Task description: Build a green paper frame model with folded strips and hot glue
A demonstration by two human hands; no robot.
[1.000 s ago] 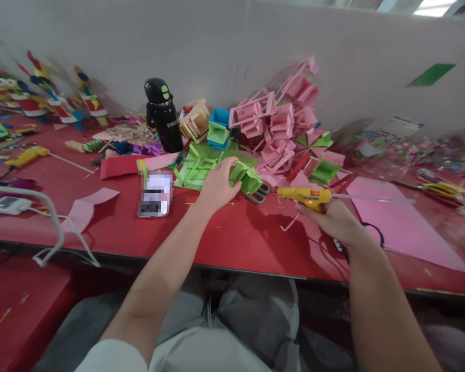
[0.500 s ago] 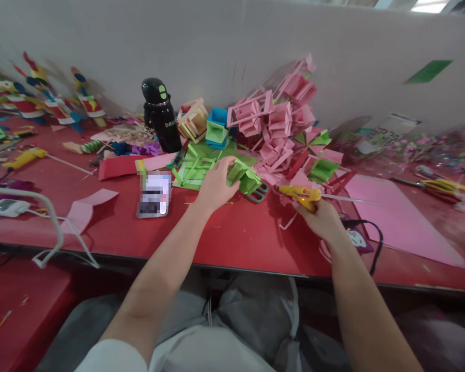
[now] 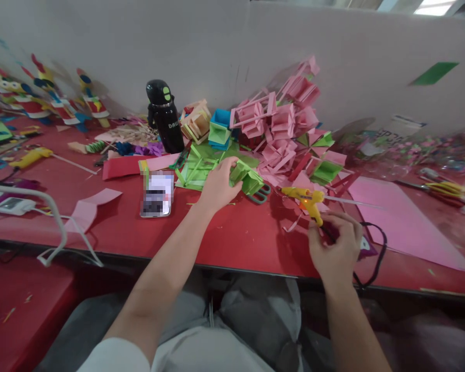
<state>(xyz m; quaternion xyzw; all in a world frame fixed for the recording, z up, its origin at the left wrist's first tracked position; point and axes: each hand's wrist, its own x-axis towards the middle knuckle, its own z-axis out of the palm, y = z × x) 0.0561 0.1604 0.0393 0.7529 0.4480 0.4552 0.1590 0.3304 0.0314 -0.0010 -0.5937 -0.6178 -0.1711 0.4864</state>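
My left hand [image 3: 222, 187] is closed on a light green folded-paper piece [image 3: 248, 176], thumb and fingers pinching its left end. Under and behind it spread loose green paper strips [image 3: 196, 168]. Dark-handled scissors [image 3: 260, 194] lie partly covered by the piece. A yellow glue gun [image 3: 304, 195] with an orange light sits to the right, a clear glue stick [image 3: 351, 200] jutting from its back. My right hand [image 3: 337, 250] is just below its handle, thumb and curled fingers apart around the dark cord [image 3: 328, 233]; whether they touch the cord is unclear.
Pink paper lantern shapes [image 3: 281, 121] are heaped against the wall. A black bottle [image 3: 166, 119] stands left of them, behind a phone [image 3: 158, 194]. A pink sheet [image 3: 403, 222] and a purple power strip [image 3: 368, 247] lie at right. A white tubular frame [image 3: 58, 217] rises at left.
My right hand has come off the glue gun's handle and moved down and toward me, beside the cord. The gun now shows its whole handle. My left hand still holds the green piece.
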